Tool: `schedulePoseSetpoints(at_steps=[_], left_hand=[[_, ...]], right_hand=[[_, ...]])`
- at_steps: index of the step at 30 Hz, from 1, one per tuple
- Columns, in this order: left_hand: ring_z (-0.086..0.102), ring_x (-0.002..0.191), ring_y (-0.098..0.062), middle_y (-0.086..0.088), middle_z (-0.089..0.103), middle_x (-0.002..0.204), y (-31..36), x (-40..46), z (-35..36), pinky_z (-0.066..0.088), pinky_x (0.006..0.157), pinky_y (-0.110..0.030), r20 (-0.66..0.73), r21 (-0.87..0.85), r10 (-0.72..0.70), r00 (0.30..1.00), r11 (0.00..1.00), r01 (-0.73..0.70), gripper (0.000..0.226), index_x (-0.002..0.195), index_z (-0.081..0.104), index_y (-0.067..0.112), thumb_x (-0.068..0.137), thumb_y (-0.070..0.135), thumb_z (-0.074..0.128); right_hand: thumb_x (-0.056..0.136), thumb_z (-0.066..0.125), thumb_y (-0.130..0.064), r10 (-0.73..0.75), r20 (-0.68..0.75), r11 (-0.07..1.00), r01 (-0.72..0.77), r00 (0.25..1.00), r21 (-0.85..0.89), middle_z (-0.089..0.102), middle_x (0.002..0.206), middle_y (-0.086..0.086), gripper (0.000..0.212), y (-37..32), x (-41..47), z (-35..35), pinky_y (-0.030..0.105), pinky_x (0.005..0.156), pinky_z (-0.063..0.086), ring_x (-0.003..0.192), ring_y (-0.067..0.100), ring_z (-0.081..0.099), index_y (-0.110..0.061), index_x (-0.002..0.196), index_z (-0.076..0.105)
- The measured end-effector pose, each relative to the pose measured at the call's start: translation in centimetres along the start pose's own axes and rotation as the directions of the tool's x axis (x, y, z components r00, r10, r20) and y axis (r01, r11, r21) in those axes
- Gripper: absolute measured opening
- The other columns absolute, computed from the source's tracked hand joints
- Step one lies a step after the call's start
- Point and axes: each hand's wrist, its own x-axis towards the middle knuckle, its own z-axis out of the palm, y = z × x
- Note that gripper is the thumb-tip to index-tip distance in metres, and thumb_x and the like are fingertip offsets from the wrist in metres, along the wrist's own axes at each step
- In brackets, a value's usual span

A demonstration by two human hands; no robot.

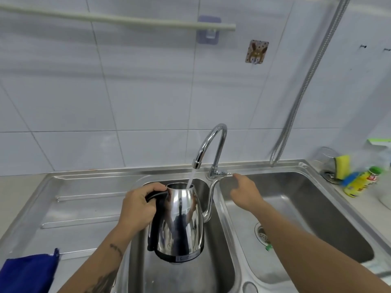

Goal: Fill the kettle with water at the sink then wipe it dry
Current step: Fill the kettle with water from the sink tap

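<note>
The polished stainless-steel kettle with a slender gooseneck spout hung upright in the left basin of the double stainless-steel sink, its open mouth set directly under the stream of water so the flow dropped straight in. The left hand had its fingers curled tight round the black plastic handle at the kettle's 9 o'clock side, carrying its weight clear of the basin floor; that grip probably served to keep the body steady as it grew heavier. The mirror-bright wall bulged toward a dark base band, and the thin spout curved up at 3 o'clock.

The chrome arched tap rose at 12 o'clock from the kettle. The right hand gripped nothing, its fingers loosely extended, a fingertip at the small tap lever; I judged it was placed there to shut off the water once the level was right.

Farther out, a blue cloth lay at 8 o'clock on the ribbed steel drainboard, handy for the wiping not yet begun. At 3 o'clock a yellow sponge and a yellow bottle with a green cap sat on the table, against glossy white tiles
</note>
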Motion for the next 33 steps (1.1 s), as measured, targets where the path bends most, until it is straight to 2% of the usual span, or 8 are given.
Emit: schedulePoseSetpoints(at_steps=[2, 8, 15, 20, 25, 28, 30, 33], left_hand=[[0.066, 0.103, -0.003, 0.033, 0.069, 0.097, 0.1, 0.3, 0.5, 0.053, 0.099, -0.033, 0.009, 0.012, 0.008, 1.0, 1.0, -0.008, 0.063, 0.092, 0.073, 0.045, 0.08, -0.015, 0.057], [0.064, 0.098, 0.007, 0.031, 0.071, 0.096, 0.5, 0.7, 2.0, 0.053, 0.094, -0.026, 0.018, 0.006, -0.003, 1.0, 1.0, 0.003, 0.062, 0.091, 0.074, 0.043, 0.079, -0.015, 0.056], [0.063, 0.098, 0.01, 0.032, 0.07, 0.096, 0.3, 0.6, 2.4, 0.053, 0.094, -0.024, 0.029, 0.035, -0.037, 0.999, 0.999, 0.036, 0.057, 0.088, 0.076, 0.036, 0.08, -0.017, 0.056], [0.064, 0.101, 0.007, 0.031, 0.07, 0.097, -0.3, 0.2, 2.2, 0.051, 0.098, -0.024, 0.03, 0.05, -0.029, 0.999, 0.998, 0.027, 0.06, 0.087, 0.075, 0.038, 0.08, -0.018, 0.056], [0.066, 0.103, 0.001, 0.03, 0.071, 0.097, -0.5, -0.4, 1.7, 0.051, 0.099, -0.026, 0.032, 0.046, -0.034, 0.999, 0.998, 0.033, 0.066, 0.089, 0.074, 0.044, 0.081, -0.019, 0.057], [0.066, 0.104, -0.002, 0.031, 0.07, 0.096, -0.2, -0.9, 1.4, 0.05, 0.098, -0.024, 0.033, 0.04, -0.011, 0.999, 0.999, 0.009, 0.068, 0.087, 0.073, 0.048, 0.081, -0.018, 0.057], [0.066, 0.103, 0.0, 0.03, 0.071, 0.097, 0.1, -1.3, 1.3, 0.05, 0.098, -0.023, 0.023, 0.034, 0.008, 1.0, 0.999, -0.009, 0.067, 0.088, 0.073, 0.047, 0.08, -0.018, 0.057], [0.066, 0.102, 0.002, 0.027, 0.072, 0.098, 0.6, -2.0, 1.0, 0.051, 0.098, -0.023, 0.011, 0.007, 0.018, 1.0, 1.0, -0.018, 0.065, 0.089, 0.074, 0.043, 0.079, -0.019, 0.056]], right_hand=[[0.087, 0.048, -0.001, 0.006, 0.028, 0.999, -0.004, 1.0, -0.05, 0.042, 0.155, 0.014, 0.066, 0.5, 0.3, -0.3, 0.037, 0.114, 0.034, 0.145, 0.033, 0.037, -0.007, 0.152, 0.037], [0.088, 0.05, -0.004, -0.088, 0.175, 0.961, 0.13, 0.981, -0.246, 0.027, 0.163, 0.006, 0.072, 1.0, 2.2, -0.3, 0.043, 0.118, 0.03, 0.147, 0.034, 0.029, -0.01, 0.155, 0.026], [0.084, 0.052, -0.007, -0.137, 0.181, 0.905, 0.197, 0.974, -0.377, 0.044, 0.148, 0.007, 0.062, 2.1, 3.5, 1.5, 0.045, 0.106, 0.044, 0.135, 0.032, 0.042, -0.009, 0.145, 0.042], [0.086, 0.053, -0.011, -0.101, 0.248, 0.898, 0.196, 0.963, -0.395, 0.037, 0.155, 0.005, 0.07, 4.5, 2.7, 3.7, 0.048, 0.11, 0.042, 0.139, 0.033, 0.037, -0.01, 0.152, 0.03], [0.09, 0.05, -0.015, -0.04, 0.264, 0.907, 0.146, 0.964, -0.394, 0.03, 0.159, 0.004, 0.067, 4.0, 2.5, 3.7, 0.054, 0.111, 0.038, 0.144, 0.034, 0.03, -0.011, 0.153, 0.029], [0.086, 0.053, -0.014, -0.07, 0.201, 0.963, 0.119, 0.977, -0.244, 0.038, 0.156, 0.005, 0.064, 2.8, 1.8, 3.9, 0.048, 0.112, 0.038, 0.142, 0.033, 0.036, -0.013, 0.149, 0.039], [0.084, 0.051, -0.005, -0.01, 0.175, 0.998, -0.001, 0.985, 0.068, 0.055, 0.14, 0.007, 0.053, 2.0, 0.9, 4.1, 0.038, 0.104, 0.043, 0.127, 0.031, 0.052, -0.012, 0.136, 0.057], [0.089, 0.05, 0.0, 0.105, 0.366, 0.836, -0.281, 0.925, 0.471, 0.066, 0.105, 0.009, 0.028, 0.6, -0.7, 4.2, 0.039, 0.085, 0.052, 0.091, 0.025, 0.061, -0.013, 0.105, 0.068]])
